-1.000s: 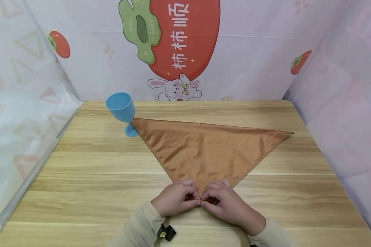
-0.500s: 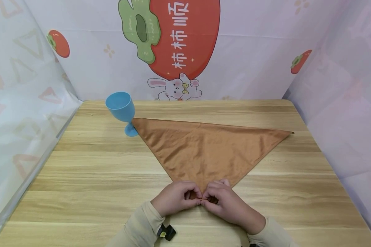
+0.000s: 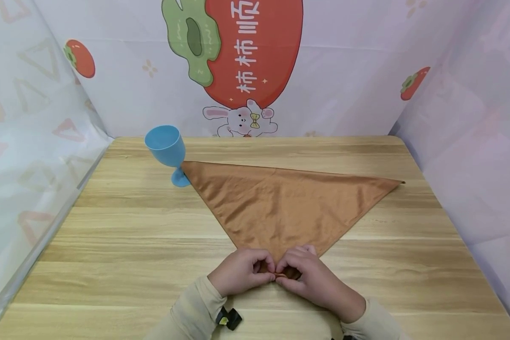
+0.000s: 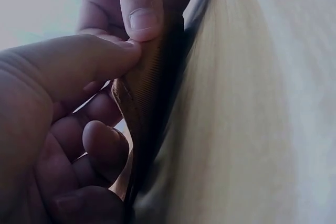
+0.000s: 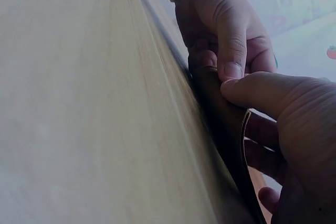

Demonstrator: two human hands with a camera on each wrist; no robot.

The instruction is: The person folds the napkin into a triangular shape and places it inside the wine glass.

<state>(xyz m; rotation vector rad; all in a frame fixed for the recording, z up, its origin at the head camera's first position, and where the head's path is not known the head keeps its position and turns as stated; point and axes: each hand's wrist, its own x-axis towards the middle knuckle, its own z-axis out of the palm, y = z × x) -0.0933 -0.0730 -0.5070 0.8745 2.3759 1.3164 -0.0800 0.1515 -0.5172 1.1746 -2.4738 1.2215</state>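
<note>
A brown satiny cloth (image 3: 289, 203) lies in a triangle on the table, its long edge at the back and its point toward the person. At that near point my left hand (image 3: 242, 271) pinches the cloth between thumb and fingers. My right hand (image 3: 312, 278) pinches it just beside, the two thumbs almost touching. In the left wrist view the cloth's edge (image 4: 149, 82) is turned up under the thumbs. The right wrist view shows the raised cloth (image 5: 226, 114) gripped by both hands. Some fingertips are hidden behind the cloth.
A blue goblet (image 3: 166, 146) stands at the back left, its foot by the cloth's left corner. The wooden table (image 3: 131, 255) extends on both sides of the cloth. A printed backdrop (image 3: 340, 85) rises behind the table, with white sheets at the sides.
The hands stay at the cloth's near point, and the fingers shift slightly as a little of its edge is turned over between them. The goblet has not moved.
</note>
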